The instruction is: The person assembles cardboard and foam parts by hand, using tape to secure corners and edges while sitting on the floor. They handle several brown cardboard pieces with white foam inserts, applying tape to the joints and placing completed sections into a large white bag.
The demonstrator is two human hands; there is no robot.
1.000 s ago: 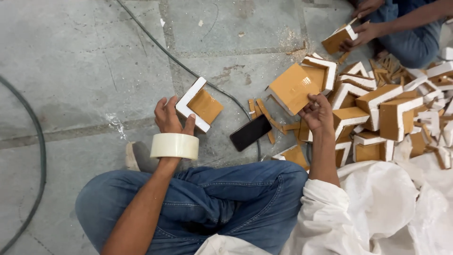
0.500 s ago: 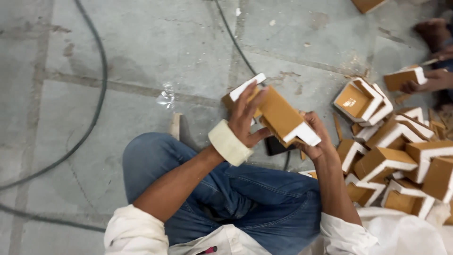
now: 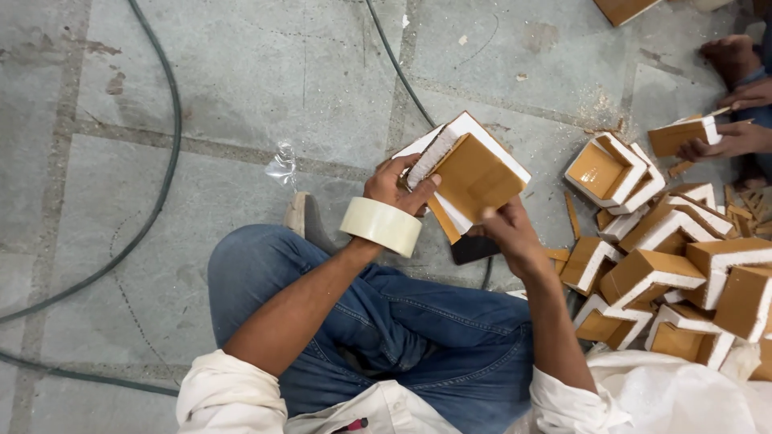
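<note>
A person is sitting cross-legged on the floor (image 3: 241, 96), wearing blue jeans (image 3: 402, 329) and white rolled sleeves. The left hand (image 3: 394, 183) is gripping the left edge of a brown, white-edged corner piece (image 3: 470, 173), its fingers (image 3: 418, 186) curling over the white foam rim with the thumb pressing on the inner side. A roll of clear tape (image 3: 381, 225) is sitting around the left wrist like a bracelet. The right hand (image 3: 507, 233) is supporting the same corner piece from below, its fingers pressing together against the lower brown face; their tips are partly hidden behind the piece. The corner piece is being held above the knees, clear of the floor. To the right a pile of similar pieces (image 3: 683, 265) is lying on the floor, with brown scraps among them. At the upper right another person's hands (image 3: 728, 141) are holding one more corner piece (image 3: 683, 133). A dark cable (image 3: 165, 161) is curving across the floor on the left.
</note>
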